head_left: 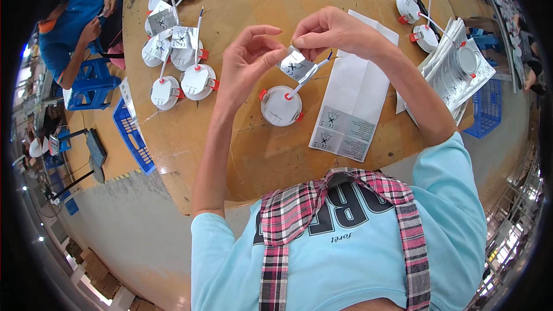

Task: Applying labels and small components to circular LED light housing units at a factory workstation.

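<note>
Both my hands are raised over the table around a small grey printed label [295, 65]. The thumb of my left hand [249, 60] presses the label's left edge, with the fingers curled above it. My right hand [331, 33] pinches thumb and forefinger together at the label's upper edge. The label lies against the white cable [309, 75] of a round white downlight [280, 107], which rests on the table below with red clips at its sides. Right of it lies a long white backing sheet [358, 83], with several grey labels at its near end.
Several round downlights [197, 82] with cables, some labelled, crowd the table's left side. More downlights [425, 38] and a stack of label sheets [455, 83] lie right. A blue basket [131, 132] is left; another person [80, 26] sits far left.
</note>
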The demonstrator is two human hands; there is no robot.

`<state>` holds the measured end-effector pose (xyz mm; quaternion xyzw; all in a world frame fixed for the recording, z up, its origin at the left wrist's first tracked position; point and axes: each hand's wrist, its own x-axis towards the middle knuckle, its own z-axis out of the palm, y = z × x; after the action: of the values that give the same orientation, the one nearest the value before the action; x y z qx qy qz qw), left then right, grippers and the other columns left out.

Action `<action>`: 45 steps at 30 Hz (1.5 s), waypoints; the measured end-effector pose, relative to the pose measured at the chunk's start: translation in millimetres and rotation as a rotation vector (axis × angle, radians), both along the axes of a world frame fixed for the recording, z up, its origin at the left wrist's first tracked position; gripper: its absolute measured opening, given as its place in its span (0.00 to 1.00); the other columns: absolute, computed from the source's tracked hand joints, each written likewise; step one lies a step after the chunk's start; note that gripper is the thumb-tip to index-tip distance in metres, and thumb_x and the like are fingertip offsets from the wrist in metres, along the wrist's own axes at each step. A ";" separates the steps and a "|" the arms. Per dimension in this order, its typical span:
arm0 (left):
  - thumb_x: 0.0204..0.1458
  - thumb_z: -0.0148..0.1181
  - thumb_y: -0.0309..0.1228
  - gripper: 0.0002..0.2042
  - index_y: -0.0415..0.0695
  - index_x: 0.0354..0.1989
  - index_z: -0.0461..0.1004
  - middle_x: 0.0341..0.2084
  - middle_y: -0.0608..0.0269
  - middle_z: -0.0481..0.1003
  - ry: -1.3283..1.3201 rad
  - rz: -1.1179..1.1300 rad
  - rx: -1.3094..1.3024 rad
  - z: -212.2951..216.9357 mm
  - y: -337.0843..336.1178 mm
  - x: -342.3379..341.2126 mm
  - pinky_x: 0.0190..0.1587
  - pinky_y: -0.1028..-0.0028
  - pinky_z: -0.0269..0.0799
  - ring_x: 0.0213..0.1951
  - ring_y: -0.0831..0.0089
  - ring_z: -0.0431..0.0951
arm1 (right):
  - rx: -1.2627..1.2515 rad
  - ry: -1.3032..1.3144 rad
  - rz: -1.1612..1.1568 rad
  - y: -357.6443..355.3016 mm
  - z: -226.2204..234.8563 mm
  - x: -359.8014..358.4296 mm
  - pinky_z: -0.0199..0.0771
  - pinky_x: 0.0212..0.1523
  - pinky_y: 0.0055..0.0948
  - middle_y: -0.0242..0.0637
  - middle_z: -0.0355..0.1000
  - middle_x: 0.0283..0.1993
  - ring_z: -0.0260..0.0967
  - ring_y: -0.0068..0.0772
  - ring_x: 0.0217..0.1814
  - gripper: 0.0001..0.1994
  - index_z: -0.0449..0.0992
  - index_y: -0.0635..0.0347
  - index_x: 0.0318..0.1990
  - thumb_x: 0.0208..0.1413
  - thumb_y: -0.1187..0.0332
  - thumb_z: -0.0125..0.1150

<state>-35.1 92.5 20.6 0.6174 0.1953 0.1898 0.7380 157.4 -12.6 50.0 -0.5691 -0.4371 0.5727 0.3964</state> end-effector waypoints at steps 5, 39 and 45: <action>0.49 0.65 0.27 0.17 0.39 0.47 0.71 0.28 0.67 0.76 0.112 -0.038 0.017 -3.1 -10.4 -13.2 0.40 0.80 0.70 0.34 0.81 0.75 | -0.011 0.111 -0.186 -27.5 -5.9 -22.5 0.72 0.35 0.18 0.32 0.74 0.29 0.71 0.17 0.31 0.12 0.77 0.66 0.35 0.57 0.64 0.58; 0.46 0.63 0.25 0.04 0.45 0.32 0.78 0.25 0.64 0.78 0.192 0.252 0.923 32.5 -75.7 -38.5 0.29 0.71 0.69 0.25 0.67 0.76 | 0.213 -0.169 -0.472 -71.8 8.4 -96.5 0.76 0.37 0.21 0.40 0.77 0.29 0.77 0.27 0.33 0.07 0.77 0.71 0.35 0.54 0.75 0.55; 0.46 0.63 0.26 0.03 0.44 0.30 0.78 0.23 0.65 0.77 0.252 0.239 0.945 30.2 -73.4 -38.8 0.27 0.70 0.68 0.24 0.68 0.76 | 0.285 -0.335 -0.442 -68.8 1.3 -96.0 0.73 0.30 0.23 0.41 0.76 0.27 0.74 0.27 0.27 0.06 0.76 0.70 0.33 0.51 0.75 0.58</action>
<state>-73.8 19.1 50.8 0.8755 0.2448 0.2647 0.3218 61.4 -81.5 51.3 -0.6754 -0.4381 0.3037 0.5096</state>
